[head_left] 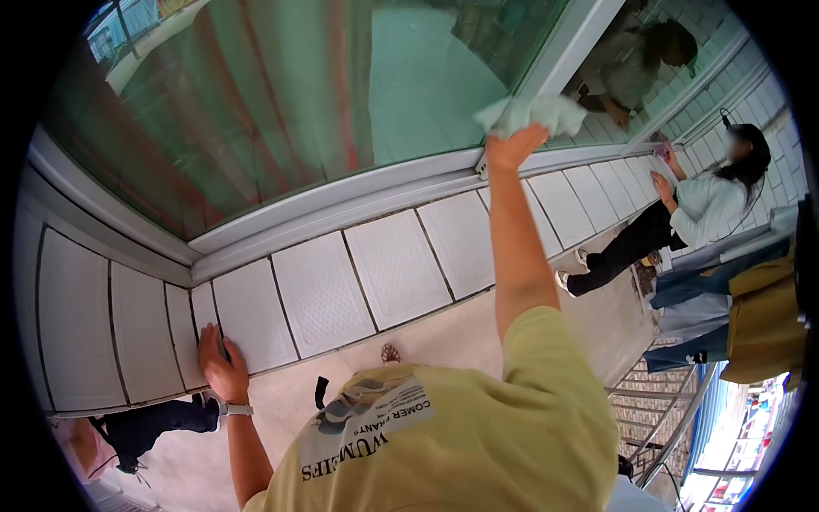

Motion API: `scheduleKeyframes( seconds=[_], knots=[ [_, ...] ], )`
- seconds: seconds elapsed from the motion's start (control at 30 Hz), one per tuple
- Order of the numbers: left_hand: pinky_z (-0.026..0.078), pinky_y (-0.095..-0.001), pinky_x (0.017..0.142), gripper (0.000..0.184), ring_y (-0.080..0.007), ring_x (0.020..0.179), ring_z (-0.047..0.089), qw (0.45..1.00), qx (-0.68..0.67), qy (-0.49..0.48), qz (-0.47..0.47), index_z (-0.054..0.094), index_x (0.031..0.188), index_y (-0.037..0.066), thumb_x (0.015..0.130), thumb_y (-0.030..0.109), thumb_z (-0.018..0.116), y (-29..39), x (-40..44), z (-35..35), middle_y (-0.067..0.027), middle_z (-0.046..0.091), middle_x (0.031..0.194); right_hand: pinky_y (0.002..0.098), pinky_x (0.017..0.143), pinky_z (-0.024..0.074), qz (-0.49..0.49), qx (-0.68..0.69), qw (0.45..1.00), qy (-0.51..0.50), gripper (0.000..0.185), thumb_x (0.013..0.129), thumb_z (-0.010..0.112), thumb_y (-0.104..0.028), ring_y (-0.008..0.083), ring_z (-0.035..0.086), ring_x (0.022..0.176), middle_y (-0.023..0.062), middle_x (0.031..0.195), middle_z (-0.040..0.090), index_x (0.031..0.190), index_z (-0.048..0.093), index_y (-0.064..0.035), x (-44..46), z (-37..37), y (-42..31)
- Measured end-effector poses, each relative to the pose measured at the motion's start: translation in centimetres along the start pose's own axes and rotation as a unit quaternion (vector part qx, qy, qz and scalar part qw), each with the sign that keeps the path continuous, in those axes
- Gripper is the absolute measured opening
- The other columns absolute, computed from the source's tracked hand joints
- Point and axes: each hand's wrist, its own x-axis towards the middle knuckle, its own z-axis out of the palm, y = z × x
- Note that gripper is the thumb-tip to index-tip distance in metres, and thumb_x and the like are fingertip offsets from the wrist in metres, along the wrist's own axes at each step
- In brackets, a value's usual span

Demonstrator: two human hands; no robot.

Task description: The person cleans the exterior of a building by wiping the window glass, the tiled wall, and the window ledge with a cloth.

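My right hand [516, 147] is raised at the window, closed on a pale green cloth [546, 115]. The cloth is slightly blurred and spreads across the upright white window frame [573, 51] where two panes meet. My left hand [223, 365] rests at the front edge of the white tiled ledge [324, 294], thumb apart from the fingers. A small dark patch shows between thumb and fingers; I cannot make out what it is. Beyond the ledge stands the large glass pane [426, 85], with a reddish curtain [247, 111] behind it.
On the right, another person [717, 200] stands by the ledge, hands near the window. Clothes [759, 316] hang behind that person, above a metal railing [657, 401]. Part of a second person [158, 431] shows at lower left. Pale floor [597, 333] runs below the ledge.
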Motion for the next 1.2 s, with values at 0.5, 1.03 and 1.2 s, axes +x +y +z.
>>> scheduleKeyframes(
  seconds=[0.5,1.03,1.2],
  knots=[
    [0.04,-0.0446,0.1,0.027,-0.0376,0.115,0.053,1.0,-0.001,0.02,-0.014,0.061,0.109,-0.003,0.086,0.01,0.054,0.3,0.2,-0.6,-0.0207,0.06,0.118,0.0487,0.113,0.0078,0.008,-0.298,0.834,-0.465,0.066,0.079,0.059,-0.05,0.0322,0.028,0.133,0.012,0.142,0.041,0.131,0.051,-0.0102,-8.2,-1.1,0.7],
    [0.039,-0.0457,0.1,0.023,-0.0341,0.113,0.055,0.994,-0.054,0.068,-0.062,0.063,0.1,0.002,0.078,0.011,0.059,0.0,-0.1,-1.1,-0.0162,0.063,0.112,0.0557,0.098,0.0301,-0.114,0.05,0.99,-0.062,0.045,0.091,0.045,-0.028,0.0518,0.044,0.109,0.0348,0.118,0.049,0.116,0.052,0.0078,14.1,-5.9,-8.9],
    [0.04,-0.0448,0.101,0.023,-0.0318,0.113,0.056,0.993,-0.055,0.072,-0.077,0.064,0.098,0.003,0.077,0.012,0.06,0.2,-0.3,-1.1,-0.0141,0.064,0.11,0.0537,0.1,0.0341,-0.194,-0.014,0.94,0.28,0.04,0.095,0.037,-0.027,0.0427,0.049,0.111,0.0264,0.121,0.053,0.11,0.053,0.0061,24.9,-4.2,-17.9]
  ],
)
